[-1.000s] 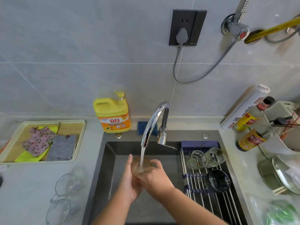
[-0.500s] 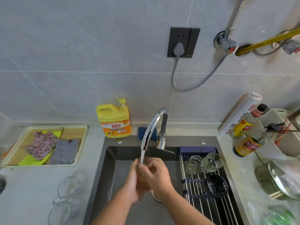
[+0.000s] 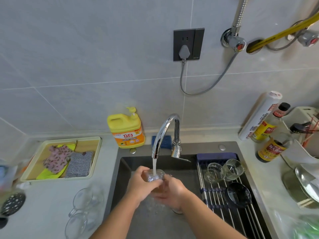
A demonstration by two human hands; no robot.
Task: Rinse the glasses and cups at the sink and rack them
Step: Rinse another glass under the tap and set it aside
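Rinsing a glass point(image 3: 154, 176) under the stream point(image 3: 154, 163) from the tap point(image 3: 164, 128), mid-sink point(image 3: 124, 171) and held clear of the basin floor, mouth turned up toward the spout. Grasped from both sides: left grip point(image 3: 139, 186) curled round its left wall, right grip point(image 3: 171, 193) cupped under and round its lower right, fingers closed on it. Wet all over, with water spilling down past both wrists. Lying across the sink's right half, a rack point(image 3: 219, 202) of metal bars, bearing a plain glass point(image 3: 214, 172) and a ribbed glass point(image 3: 233, 169) side by side at its far end, and a black cup point(image 3: 239, 194) nearer, apart from them. Tucked behind the tap against the wall, a blue sponge point(image 3: 165, 140); just left of that, a yellow soap jug point(image 3: 126, 131) standing on the counter point(image 3: 43, 206). Further left, a tray point(image 3: 96, 157) holding folded cloths point(image 3: 67, 161). Waiting near the counter's front edge, left of the sink, two clear handled cups, a far cup point(image 3: 84, 199) and a near cup point(image 3: 77, 225), both blurred. Standing right of the sink, two sauce bottles point(image 3: 271, 150), with a white roll point(image 3: 260, 116) leaning on the wall behind. Fixed to the tiles above, a dark socket point(image 3: 189, 44) with a grey plug in it.
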